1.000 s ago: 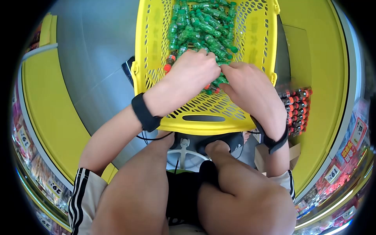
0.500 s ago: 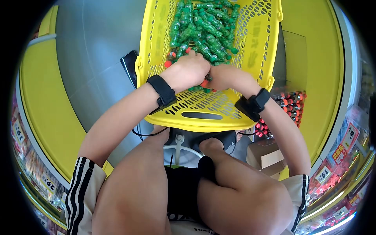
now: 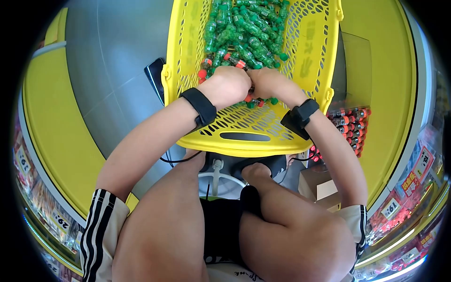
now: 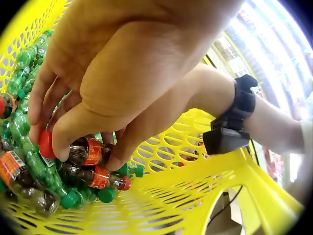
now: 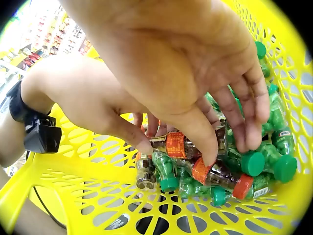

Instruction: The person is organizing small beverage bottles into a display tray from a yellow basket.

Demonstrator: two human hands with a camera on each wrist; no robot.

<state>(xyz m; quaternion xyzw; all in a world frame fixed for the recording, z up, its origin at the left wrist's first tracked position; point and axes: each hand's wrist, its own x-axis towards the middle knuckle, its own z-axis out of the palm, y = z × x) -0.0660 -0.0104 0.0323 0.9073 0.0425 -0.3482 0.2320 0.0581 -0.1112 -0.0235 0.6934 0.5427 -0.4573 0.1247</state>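
red-capped bottle (image 4: 73, 151) pinched in left hand (image 4: 127, 68), hidden from head view, right hand (image 5: 186, 63) unclear

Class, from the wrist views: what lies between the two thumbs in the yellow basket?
Between left hand and right hand lie brown bottles with orange labels and red caps, among green bottles; the right wrist view shows this best.

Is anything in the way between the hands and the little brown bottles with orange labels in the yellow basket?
No, nothing visible. The left hand pinches the red cap of one orange-labelled bottle, and the right hand touches a second orange-labelled bottle with its thumb. Green bottles only crowd around and beneath them.
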